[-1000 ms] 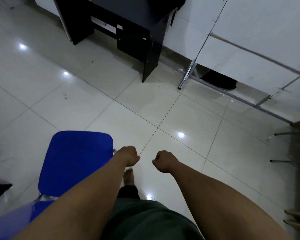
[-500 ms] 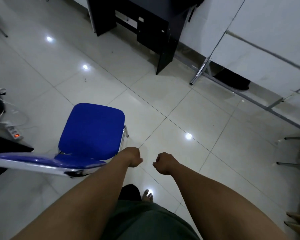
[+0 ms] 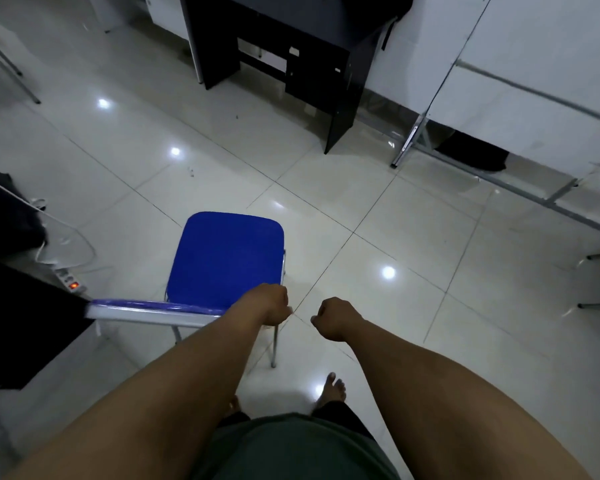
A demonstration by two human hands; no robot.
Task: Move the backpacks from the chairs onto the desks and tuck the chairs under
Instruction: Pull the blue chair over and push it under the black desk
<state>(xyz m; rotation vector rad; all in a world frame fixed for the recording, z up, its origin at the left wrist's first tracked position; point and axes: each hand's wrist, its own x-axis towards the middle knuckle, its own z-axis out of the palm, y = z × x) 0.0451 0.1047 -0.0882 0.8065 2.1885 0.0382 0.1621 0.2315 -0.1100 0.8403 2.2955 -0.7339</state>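
Your left hand [image 3: 272, 306] and right hand [image 3: 333, 317] are curled into fists, holding nothing. Beware: the blue chair [image 3: 227, 259] beside your bare foot [image 3: 331, 389] could catch toes.

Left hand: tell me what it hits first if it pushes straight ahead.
Probably the blue padded chair seat: the closed left hand sits over its near right corner, pointing forward across it. Depth is unclear, so it may pass just above.

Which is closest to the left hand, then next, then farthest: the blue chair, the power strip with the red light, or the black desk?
From the left hand, in the head view:
1. Blue chair: right by the hand, its backrest beside the wrist.
2. Power strip: on the floor, off to the left.
3. Black desk: far ahead, against the wall.
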